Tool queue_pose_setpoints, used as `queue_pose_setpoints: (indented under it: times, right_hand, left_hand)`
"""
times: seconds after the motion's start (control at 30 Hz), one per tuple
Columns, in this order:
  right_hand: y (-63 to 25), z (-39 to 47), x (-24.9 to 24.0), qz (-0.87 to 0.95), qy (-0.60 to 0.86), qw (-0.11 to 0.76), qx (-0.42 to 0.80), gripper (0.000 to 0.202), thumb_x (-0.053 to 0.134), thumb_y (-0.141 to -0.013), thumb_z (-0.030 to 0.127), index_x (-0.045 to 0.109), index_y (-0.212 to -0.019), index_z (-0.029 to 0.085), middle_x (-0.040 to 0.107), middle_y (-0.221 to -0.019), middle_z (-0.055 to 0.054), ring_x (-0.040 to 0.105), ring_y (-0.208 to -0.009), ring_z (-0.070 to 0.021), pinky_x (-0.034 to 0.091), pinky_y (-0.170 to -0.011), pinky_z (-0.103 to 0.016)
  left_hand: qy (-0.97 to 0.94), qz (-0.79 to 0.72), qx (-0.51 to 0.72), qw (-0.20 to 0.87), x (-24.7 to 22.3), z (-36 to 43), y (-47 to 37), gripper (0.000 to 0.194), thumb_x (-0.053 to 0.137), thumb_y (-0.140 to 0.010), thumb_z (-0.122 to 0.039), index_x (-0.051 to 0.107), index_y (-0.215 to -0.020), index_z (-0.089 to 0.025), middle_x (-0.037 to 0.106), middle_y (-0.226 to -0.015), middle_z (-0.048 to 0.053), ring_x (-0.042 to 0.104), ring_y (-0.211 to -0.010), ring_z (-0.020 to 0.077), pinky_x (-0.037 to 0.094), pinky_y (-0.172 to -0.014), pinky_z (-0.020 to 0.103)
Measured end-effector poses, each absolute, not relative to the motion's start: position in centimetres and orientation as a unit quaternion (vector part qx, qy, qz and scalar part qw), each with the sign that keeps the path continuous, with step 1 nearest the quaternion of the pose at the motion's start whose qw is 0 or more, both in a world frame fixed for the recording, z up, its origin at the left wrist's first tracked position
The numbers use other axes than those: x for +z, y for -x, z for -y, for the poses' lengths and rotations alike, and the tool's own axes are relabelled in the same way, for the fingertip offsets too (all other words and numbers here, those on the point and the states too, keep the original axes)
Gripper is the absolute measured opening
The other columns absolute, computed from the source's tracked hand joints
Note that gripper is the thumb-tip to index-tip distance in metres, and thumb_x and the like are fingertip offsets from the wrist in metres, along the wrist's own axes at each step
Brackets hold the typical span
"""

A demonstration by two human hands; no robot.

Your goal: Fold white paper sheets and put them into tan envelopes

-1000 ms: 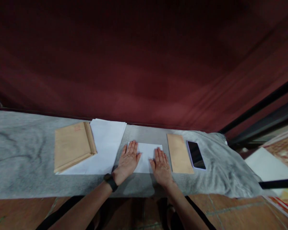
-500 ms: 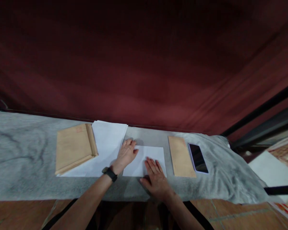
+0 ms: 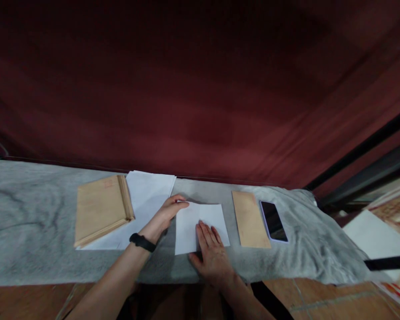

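Observation:
A folded sheet of white paper (image 3: 186, 226) lies in front of me on the grey cloth, its left part lifted off the cloth. My left hand (image 3: 168, 211), with a black watch on the wrist, pinches the sheet's far left corner between thumb and fingers. Flat on the right half of the sheet rests my right hand (image 3: 211, 251), fingers stretched out and pressing it down. Left of my hands is a pile of white sheets (image 3: 150, 191), partly covered by a stack of brown envelopes (image 3: 100, 209). To the right lies a single brown envelope (image 3: 251, 220).
A phone (image 3: 274, 221) in a pale purple case lies right of the single envelope. The grey cloth (image 3: 26, 222) covers the long, narrow table. Behind it hangs a dark red curtain (image 3: 200, 111). Black bars (image 3: 360, 146) stand at the right, above a tiled floor (image 3: 300, 293).
My left hand has gone from resting on the sheet's left side to gripping its corner, and that side is now raised. My right hand stays on the paper, shifted slightly left and nearer.

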State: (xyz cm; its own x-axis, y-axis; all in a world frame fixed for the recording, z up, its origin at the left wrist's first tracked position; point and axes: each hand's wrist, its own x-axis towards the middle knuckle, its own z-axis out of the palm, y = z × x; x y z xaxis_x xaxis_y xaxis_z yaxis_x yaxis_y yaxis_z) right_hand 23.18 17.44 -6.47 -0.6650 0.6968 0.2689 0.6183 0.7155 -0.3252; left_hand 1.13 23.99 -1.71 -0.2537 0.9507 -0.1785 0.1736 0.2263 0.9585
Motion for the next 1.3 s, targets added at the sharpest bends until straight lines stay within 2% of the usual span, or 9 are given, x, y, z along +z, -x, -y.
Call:
queue_pose_setpoints:
  times: [0.13,0.27,0.4,0.53,0.63,0.8,0.93,1.13,1.3]
  right_hand:
    - [-23.5,-18.6,-4.8,0.866,0.382,0.278,0.164,0.059,0.039,-0.096,0.019,0.034,-0.155,0.018,0.048,-0.153,-0.011,0.048,-0.139,-0.0226,0.041,-0.116,-0.046]
    - [-24.6,-21.0,-2.3,0.706,0.429,0.446,0.345,0.048,0.034,-0.103,0.037,0.049,-0.146,0.021,0.063,-0.138,-0.009,0.059,-0.128,-0.023,0.05,-0.107,-0.042]
    - [-24.4,-22.3,-1.4,0.495,0.419,0.56,0.516,0.056,0.034,-0.103,0.051,0.048,-0.144,0.015,0.069,-0.127,-0.013,0.063,-0.121,-0.026,0.056,-0.098,-0.044]
    - [-23.8,-22.0,-2.2,0.351,0.37,0.548,0.663,0.047,0.061,-0.092,0.048,0.059,-0.129,0.019,0.072,-0.12,-0.01,0.067,-0.115,-0.0254,0.059,-0.092,-0.04]
    - [-24.5,-21.9,-3.0,0.281,0.392,0.527,0.7,0.041,0.08,-0.076,0.038,0.066,-0.112,0.022,0.075,-0.106,-0.004,0.072,-0.095,-0.0207,0.061,-0.079,-0.032]
    - [-27.0,-22.5,-4.5,0.268,0.486,0.507,0.659,0.042,0.088,-0.061,0.035,0.065,-0.093,0.02,0.073,-0.086,0.0,0.068,-0.067,-0.0149,0.058,-0.057,-0.025]
    - [-28.1,-22.6,-6.0,0.405,0.545,0.439,0.588,0.039,0.079,-0.068,0.039,0.065,-0.1,0.02,0.07,-0.079,0.0,0.068,-0.07,-0.0201,0.053,-0.048,-0.026]
    - [-28.3,-21.9,-6.6,0.686,0.622,0.251,0.281,0.048,0.053,-0.089,0.026,0.054,-0.135,0.017,0.075,-0.091,-0.009,0.072,-0.086,-0.0257,0.055,-0.075,-0.035]
    - [-28.1,-21.3,-6.0,0.755,0.613,0.14,0.189,0.051,0.047,-0.094,0.023,0.046,-0.145,0.016,0.075,-0.109,-0.013,0.073,-0.097,-0.0263,0.053,-0.081,-0.034]
  left_hand:
    - [-0.275,-0.522,0.564,0.577,0.5,-23.9,-1.6,0.033,0.073,-0.07,-0.048,0.061,-0.082,-0.019,0.069,-0.073,0.001,0.067,-0.068,0.0192,0.051,-0.059,0.029]
    - [-0.234,-0.476,0.588,0.61,0.6,-23.9,-1.8,0.052,0.053,-0.086,-0.068,0.064,-0.102,-0.02,0.072,-0.111,0.011,0.069,-0.104,0.0256,0.059,-0.078,0.037]
    - [-0.267,-0.501,0.548,0.615,-1.5,-23.1,-3.4,0.056,0.077,-0.077,-0.048,0.061,-0.123,-0.021,0.071,-0.122,0.011,0.068,-0.111,0.027,0.058,-0.083,0.037]
    - [-0.256,-0.467,0.533,0.657,-2.8,-22.4,-4.8,0.062,0.088,-0.06,-0.033,0.067,-0.115,-0.012,0.076,-0.108,0.015,0.071,-0.101,0.0311,0.057,-0.084,0.039]
    - [-0.282,-0.501,0.54,0.615,-2.4,-22.2,-3.9,0.065,0.088,-0.051,-0.025,0.067,-0.111,-0.013,0.077,-0.102,0.011,0.072,-0.093,0.0293,0.055,-0.082,0.036]
    - [-0.372,-0.55,0.435,0.609,-1.5,-22.3,-0.2,0.056,0.083,-0.053,-0.024,0.069,-0.106,-0.016,0.077,-0.092,0.005,0.072,-0.086,0.0281,0.053,-0.076,0.034]
    - [-0.436,-0.598,0.389,0.549,-2.4,-23.0,1.2,0.058,0.075,-0.052,-0.019,0.066,-0.109,-0.015,0.076,-0.092,0.003,0.07,-0.089,0.0279,0.053,-0.078,0.034]
    - [-0.552,-0.677,0.302,0.382,-3.7,-23.3,0.6,0.076,0.068,-0.063,-0.015,0.049,-0.137,-0.015,0.072,-0.114,0.007,0.068,-0.105,0.0275,0.051,-0.093,0.037]
    - [-0.599,-0.75,0.203,0.193,-2.9,-22.2,-1.3,0.079,0.062,-0.076,-0.01,0.034,-0.15,-0.013,0.06,-0.136,0.017,0.061,-0.121,0.0298,0.048,-0.101,0.04]
